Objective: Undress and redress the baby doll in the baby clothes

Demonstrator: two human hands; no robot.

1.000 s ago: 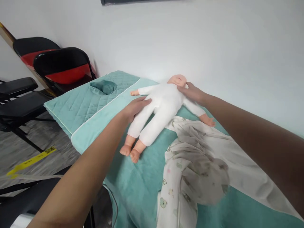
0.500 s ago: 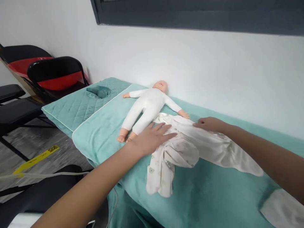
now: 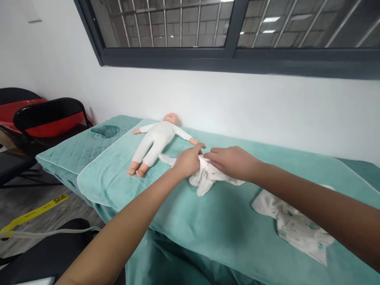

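My left hand [image 3: 187,161] is closed on a white baby garment [image 3: 206,176], its fingers pinching the bunched cloth. From the other side my right hand [image 3: 233,161] grips the same cloth close to the left one. The garment is gathered up between both hands, with folds hanging below them and a pale strip of cloth showing left of my left hand. Just beyond lies a baby doll [image 3: 162,133] on its back in a white bodysuit, arms spread, one of its hands close to my left fingertips.
A second white garment [image 3: 305,229] with green prints lies under my right forearm. Everything rests on a teal-covered bed [image 3: 237,225] against the wall, with a face hole [image 3: 105,131] at its left end. Folding chairs [image 3: 53,118] stand at left, below a barred window [image 3: 178,27].
The garment was spread out beneath my hands; now it is bunched up between them. My left hand has closed on the cloth. The view has tilted up and shifted right.
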